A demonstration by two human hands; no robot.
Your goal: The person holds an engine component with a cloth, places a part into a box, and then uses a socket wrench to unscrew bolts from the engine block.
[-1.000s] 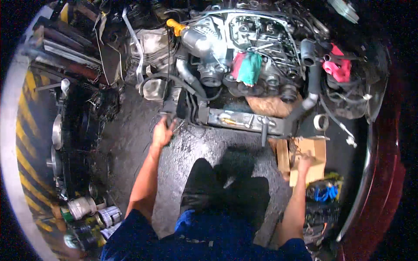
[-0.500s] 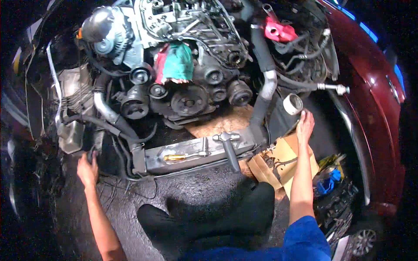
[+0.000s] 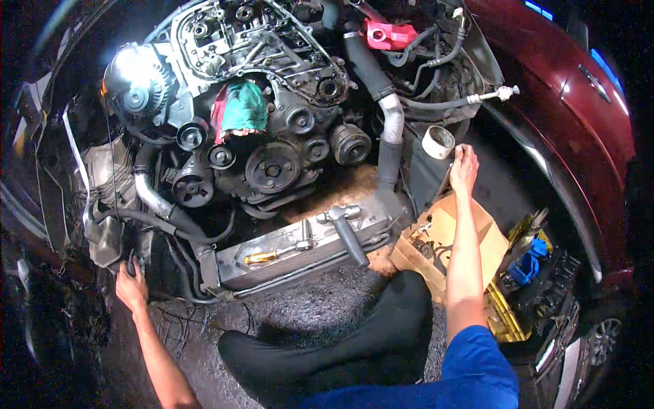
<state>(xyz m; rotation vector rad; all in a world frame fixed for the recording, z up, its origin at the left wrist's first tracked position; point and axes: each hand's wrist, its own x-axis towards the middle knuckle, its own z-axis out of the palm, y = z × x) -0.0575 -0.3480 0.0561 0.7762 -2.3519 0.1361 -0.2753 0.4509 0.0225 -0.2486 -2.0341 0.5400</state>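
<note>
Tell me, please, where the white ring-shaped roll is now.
In the head view, the roll is right of centre, by the right hand, above the cardboard box.

Hard white glare, upper left of engine! Strong light there, rim black. Maroon fender glinting, fisheye-bowed. Dark corners grainy.

R sleeve, lower R of frame, is bright blue, short & loose, a bit creased. Shirt along btm edge, ctr, is the same blue, darker in shade. Trousers, lower ctr, look black, matte & plain from where I'm standing. R forearm & L forearm are bare, R hand & L hand too.
</note>
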